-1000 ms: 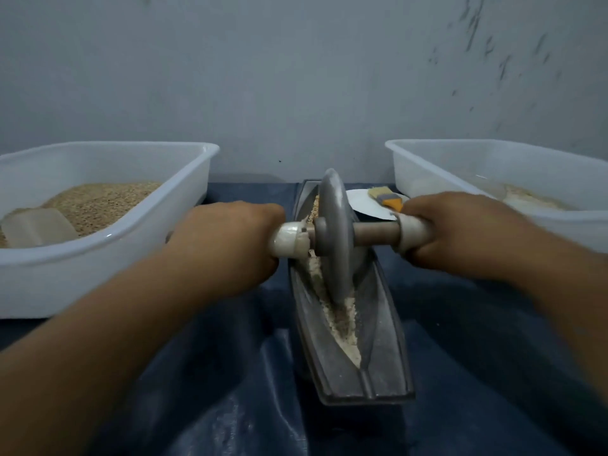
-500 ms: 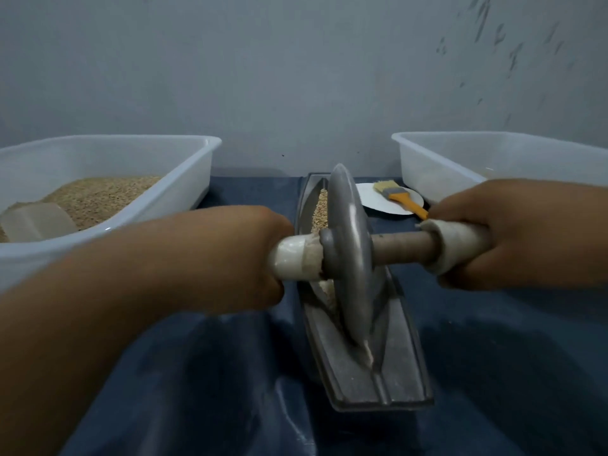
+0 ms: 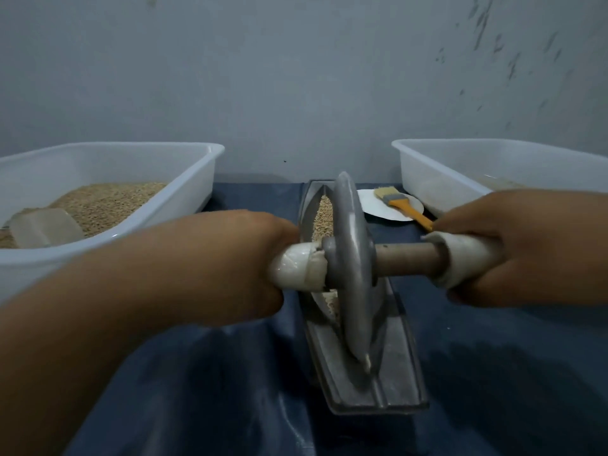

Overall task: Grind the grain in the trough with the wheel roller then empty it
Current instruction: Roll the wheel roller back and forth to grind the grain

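Note:
A grey metal wheel roller (image 3: 352, 258) stands on edge in the narrow boat-shaped metal trough (image 3: 398, 366), its rim down near the trough's near end. My left hand (image 3: 230, 264) grips the white-wrapped left end of the axle. My right hand (image 3: 519, 248) grips the white-wrapped right end. Tan grain (image 3: 324, 215) lies in the far half of the trough, and a little crushed grain shows beside the wheel.
A white tub (image 3: 184, 199) at the left holds grain and a clear scoop (image 3: 46, 227). Another white tub (image 3: 437, 185) stands at the right. A white plate (image 3: 371, 205) with an orange-handled brush (image 3: 403, 204) lies behind the trough. Dark blue cloth (image 3: 214, 390) covers the table.
Both hands have drawn the wheel roller toward me along the trough, from its middle to its near end. The far grain is now uncovered.

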